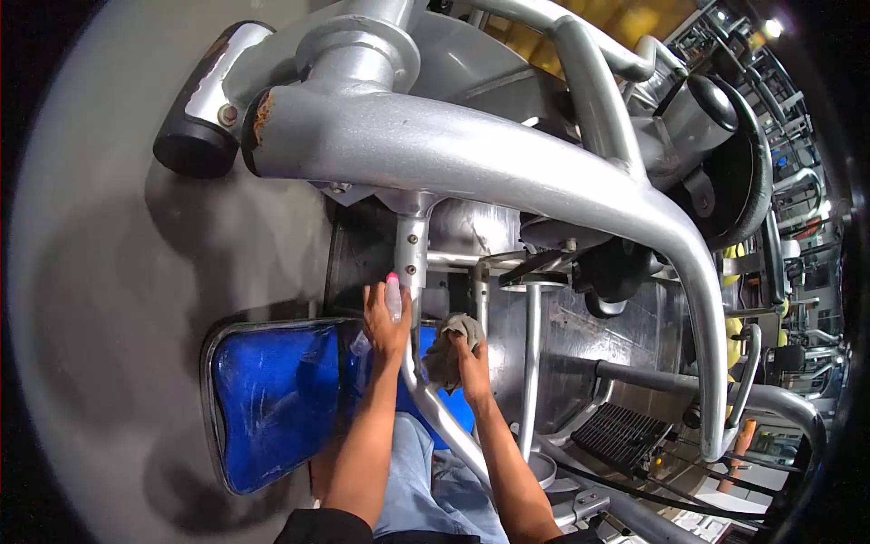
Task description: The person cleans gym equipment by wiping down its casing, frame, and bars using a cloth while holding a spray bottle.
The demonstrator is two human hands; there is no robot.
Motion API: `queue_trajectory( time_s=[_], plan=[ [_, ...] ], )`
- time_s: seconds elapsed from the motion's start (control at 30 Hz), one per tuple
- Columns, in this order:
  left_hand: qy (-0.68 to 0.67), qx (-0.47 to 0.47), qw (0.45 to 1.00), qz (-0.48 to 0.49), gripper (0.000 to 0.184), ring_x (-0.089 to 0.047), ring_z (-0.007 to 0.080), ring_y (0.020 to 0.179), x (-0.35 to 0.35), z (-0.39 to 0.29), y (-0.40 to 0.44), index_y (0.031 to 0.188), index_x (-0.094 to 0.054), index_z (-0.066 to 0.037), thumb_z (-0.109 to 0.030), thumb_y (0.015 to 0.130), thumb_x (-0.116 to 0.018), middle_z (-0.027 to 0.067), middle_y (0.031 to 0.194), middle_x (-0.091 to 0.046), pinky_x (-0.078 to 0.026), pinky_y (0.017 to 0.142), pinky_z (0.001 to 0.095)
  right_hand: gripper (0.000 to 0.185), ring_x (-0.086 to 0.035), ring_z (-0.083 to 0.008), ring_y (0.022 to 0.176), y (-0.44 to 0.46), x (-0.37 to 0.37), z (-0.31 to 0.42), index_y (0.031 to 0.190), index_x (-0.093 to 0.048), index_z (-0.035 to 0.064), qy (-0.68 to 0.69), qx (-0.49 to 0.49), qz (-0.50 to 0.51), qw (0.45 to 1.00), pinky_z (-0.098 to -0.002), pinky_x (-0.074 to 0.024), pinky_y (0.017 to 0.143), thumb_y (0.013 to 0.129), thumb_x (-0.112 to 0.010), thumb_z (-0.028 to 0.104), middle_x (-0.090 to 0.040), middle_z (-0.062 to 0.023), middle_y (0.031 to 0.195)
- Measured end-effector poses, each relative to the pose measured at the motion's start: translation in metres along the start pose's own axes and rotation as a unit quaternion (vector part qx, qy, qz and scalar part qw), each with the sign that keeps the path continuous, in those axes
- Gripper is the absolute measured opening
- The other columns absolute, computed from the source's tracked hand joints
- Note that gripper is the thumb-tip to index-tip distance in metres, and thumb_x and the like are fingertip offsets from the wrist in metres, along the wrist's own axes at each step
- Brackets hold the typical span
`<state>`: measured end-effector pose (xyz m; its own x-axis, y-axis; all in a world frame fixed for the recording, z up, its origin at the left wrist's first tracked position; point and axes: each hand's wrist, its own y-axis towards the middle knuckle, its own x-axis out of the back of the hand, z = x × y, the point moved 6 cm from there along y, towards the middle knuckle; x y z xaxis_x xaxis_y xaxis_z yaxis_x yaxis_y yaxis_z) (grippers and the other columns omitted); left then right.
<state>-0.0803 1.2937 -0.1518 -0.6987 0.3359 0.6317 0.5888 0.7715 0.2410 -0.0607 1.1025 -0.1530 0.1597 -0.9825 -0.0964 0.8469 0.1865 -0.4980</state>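
Observation:
My left hand point(388, 319) is closed around a clear spray bottle point(393, 299) with a pink top, beside an upright silver post point(412, 249) with bolt holes. To its right, my right hand point(469, 355) grips a crumpled grey-brown cloth point(444, 358). The cloth is next to the curved lower silver tube point(426, 394), and whether it touches the tube is unclear. Behind and below my hands lies a blue padded seat point(276, 390) with a black edge, partly hidden by my left forearm.
A thick silver frame tube point(453, 150) arches above my hands and bends down at the right. A black-capped cylinder point(213, 100) juts out at the upper left. A black ribbed footplate point(621, 431) sits lower right, with more gym machines beyond.

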Motion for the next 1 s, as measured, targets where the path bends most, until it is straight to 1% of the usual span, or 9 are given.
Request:
queue_trajectory(
  time_s=[0.13, 0.27, 0.33, 0.4, 0.43, 0.5, 0.77, 0.87, 1.0],
  plan=[
    [-0.029, 0.066, 0.996, -0.053, 0.025, -0.055, 0.0411, 0.088, -0.011, 0.011, -0.025, 0.094, -0.057, -0.002, -0.024, 0.087, -0.067, 0.0189, 0.089, -0.055, -0.044, 0.076, 0.0486, 0.033, -0.058, -0.0187, 0.106, 0.029, -0.010, 0.000, 0.122, -0.059, 0.0038, -0.017, 0.100, 0.021, 0.995, -0.0307, -0.0427, 0.095, 0.091, -0.062, 0.012, -0.064, -0.0086, 0.112],
    [0.009, 0.141, 0.986, -0.093, 0.021, -0.056, 0.0405, 0.089, -0.013, 0.007, -0.034, 0.094, -0.057, -0.006, -0.024, 0.088, -0.066, 0.0167, 0.093, -0.055, -0.046, 0.072, 0.0496, 0.040, -0.062, -0.0309, 0.108, 0.074, -0.037, 0.033, 0.125, -0.057, 0.0030, -0.221, 0.188, 0.016, 0.957, -0.0377, -0.0458, 0.094, 0.086, -0.064, 0.008, -0.063, -0.0177, 0.116],
    [0.006, 0.141, 0.986, -0.090, 0.022, -0.057, 0.0401, 0.091, -0.018, 0.016, -0.032, 0.095, -0.057, -0.007, -0.026, 0.089, -0.066, 0.0155, 0.094, -0.055, -0.047, 0.070, 0.0500, 0.038, -0.060, -0.0372, 0.107, 0.103, -0.057, 0.041, 0.121, -0.059, 0.0040, -0.286, 0.250, 0.037, 0.924, -0.0398, -0.0463, 0.093, 0.084, -0.066, 0.009, -0.063, -0.0199, 0.112],
    [0.023, 0.090, 0.990, -0.108, 0.023, -0.061, 0.0407, 0.080, -0.019, 0.016, -0.032, 0.092, -0.057, -0.007, -0.028, 0.089, -0.066, 0.0164, 0.091, -0.056, -0.049, 0.065, 0.0486, 0.032, -0.059, -0.0411, 0.103, 0.128, -0.076, 0.042, 0.115, -0.060, 0.0031, -0.322, 0.264, 0.004, 0.909, -0.0420, -0.0468, 0.089, 0.084, -0.065, 0.010, -0.062, -0.0222, 0.107],
    [0.024, 0.093, 0.989, -0.111, 0.023, -0.061, 0.0407, 0.080, -0.021, 0.019, -0.032, 0.092, -0.057, -0.007, -0.028, 0.089, -0.066, 0.0164, 0.091, -0.056, -0.049, 0.065, 0.0486, 0.026, -0.060, -0.0413, 0.099, 0.133, -0.080, 0.044, 0.109, -0.060, 0.0014, -0.324, 0.280, -0.051, 0.902, -0.0419, -0.0468, 0.086, 0.085, -0.063, 0.012, -0.061, -0.0223, 0.104],
    [0.050, 0.047, 0.990, -0.125, 0.020, -0.060, 0.0397, 0.079, -0.019, 0.015, -0.031, 0.092, -0.057, -0.007, -0.026, 0.090, -0.064, 0.0157, 0.088, -0.056, -0.049, 0.064, 0.0480, 0.027, -0.060, -0.0408, 0.098, 0.135, -0.080, 0.041, 0.110, -0.059, 0.0008, -0.297, 0.279, -0.046, 0.912, -0.0415, -0.0467, 0.086, 0.086, -0.063, 0.013, -0.061, -0.0222, 0.104],
    [0.034, 0.081, 0.991, -0.103, 0.015, -0.059, 0.0367, 0.082, -0.011, 0.005, -0.026, 0.091, -0.058, -0.007, -0.021, 0.090, -0.063, 0.0140, 0.086, -0.057, -0.050, 0.067, 0.0460, 0.029, -0.063, -0.0378, 0.096, 0.090, -0.052, 0.018, 0.110, -0.063, 0.0007, -0.249, 0.257, 0.012, 0.934, -0.0409, -0.0481, 0.084, 0.085, -0.065, 0.017, -0.064, -0.0210, 0.104],
    [0.083, 0.049, 0.991, -0.092, 0.012, -0.058, 0.0351, 0.084, -0.012, 0.002, -0.023, 0.090, -0.058, -0.006, -0.017, 0.089, -0.062, 0.0135, 0.086, -0.057, -0.050, 0.068, 0.0452, 0.034, -0.065, -0.0324, 0.097, 0.159, -0.067, 0.015, 0.112, -0.062, -0.0008, -0.291, 0.245, -0.021, 0.925, -0.0372, -0.0478, 0.085, 0.088, -0.066, 0.023, -0.067, -0.0206, 0.104],
    [0.113, 0.014, 0.991, -0.067, 0.010, -0.057, 0.0343, 0.088, -0.015, 0.003, -0.022, 0.092, -0.057, -0.006, -0.014, 0.087, -0.060, 0.0122, 0.087, -0.056, -0.050, 0.074, 0.0451, 0.034, -0.065, -0.0334, 0.096, 0.178, -0.087, 0.040, 0.112, -0.061, -0.0006, -0.297, 0.317, -0.082, 0.897, -0.0367, -0.0473, 0.086, 0.089, -0.065, 0.024, -0.067, -0.0215, 0.105]
  ],
)
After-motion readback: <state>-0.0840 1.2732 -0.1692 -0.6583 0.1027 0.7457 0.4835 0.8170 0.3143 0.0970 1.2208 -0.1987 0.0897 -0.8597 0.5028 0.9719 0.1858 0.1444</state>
